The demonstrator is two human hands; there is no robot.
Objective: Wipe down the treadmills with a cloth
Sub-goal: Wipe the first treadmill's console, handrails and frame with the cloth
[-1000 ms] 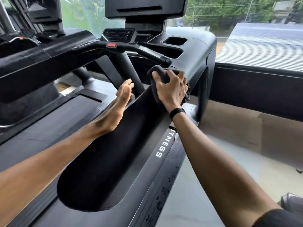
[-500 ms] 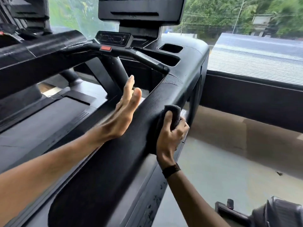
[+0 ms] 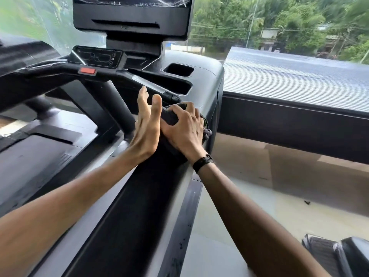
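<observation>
A: Item one, cloth (image 3: 171, 116)?
B: Dark, bunched on the treadmill (image 3: 205, 84) side rail (image 3: 127, 216), near the console; right hand (image 3: 184, 129) grips it, fingers curled over.
A: Left hand (image 3: 146, 124)?
B: Fingers straight, holding nothing, edge against the rail's inner side, just beside the right.
A: Wrist?
B: Black band (image 3: 202, 162), right.

Count of items in view, head camera

Hands: two, left hand (image 3: 146, 128) and right hand (image 3: 184, 130). Cloth (image 3: 170, 116): one, dark. Treadmill (image 3: 205, 86): one in full view; the edge of what may be a second machine (image 3: 26, 50) at far left, too blurred to tell. Console screen (image 3: 131, 15): one. Red button (image 3: 87, 71): one. Wristband (image 3: 202, 162): one. Console recesses (image 3: 178, 69): two.
</observation>
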